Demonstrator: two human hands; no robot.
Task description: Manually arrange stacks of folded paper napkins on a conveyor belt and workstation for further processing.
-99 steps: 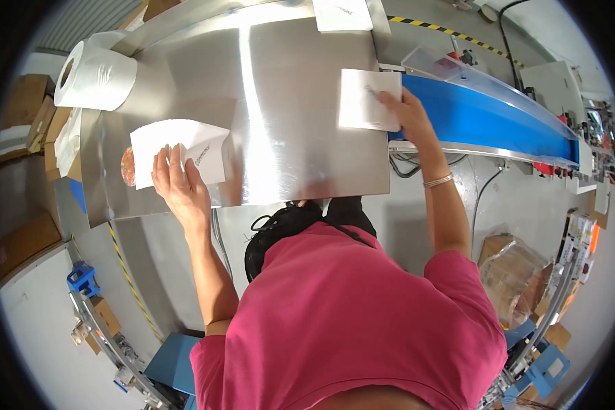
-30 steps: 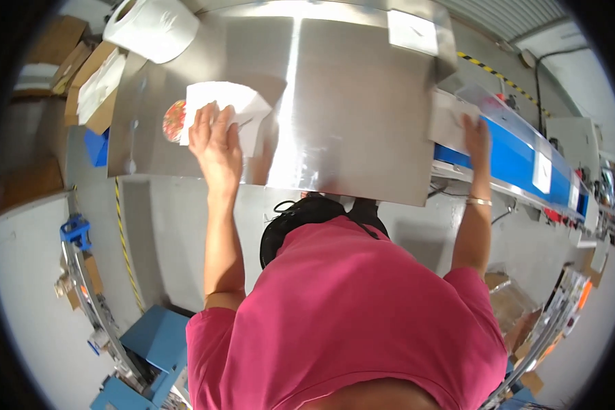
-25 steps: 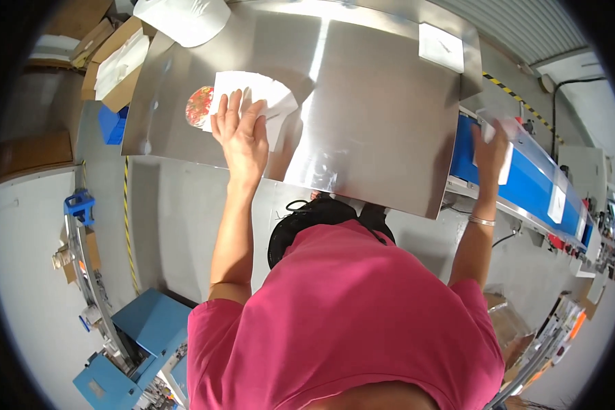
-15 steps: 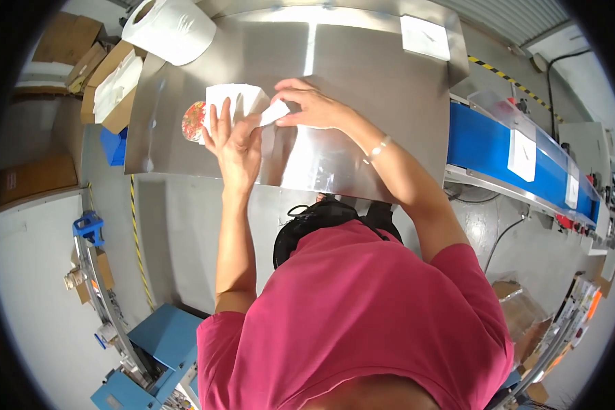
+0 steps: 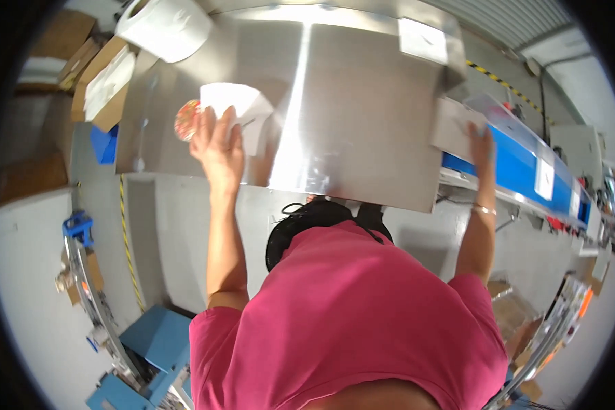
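Your left hand (image 5: 219, 147), fingers spread, rests on fanned white cards (image 5: 251, 113) near the left edge of the steel table (image 5: 362, 116), apparently preventing slip. Your right hand (image 5: 483, 149) touches a single card (image 5: 452, 128) by the right edge, over the blue conveyor belt (image 5: 516, 164); blur hides any pinch.

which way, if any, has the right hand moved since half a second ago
Yes: the right hand has gone rightward across the table, from beside the left hand to the belt.

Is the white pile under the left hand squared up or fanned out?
Fanned out. The white pile spreads out with a curved upper edge on the metal table, partly hidden by the left hand.
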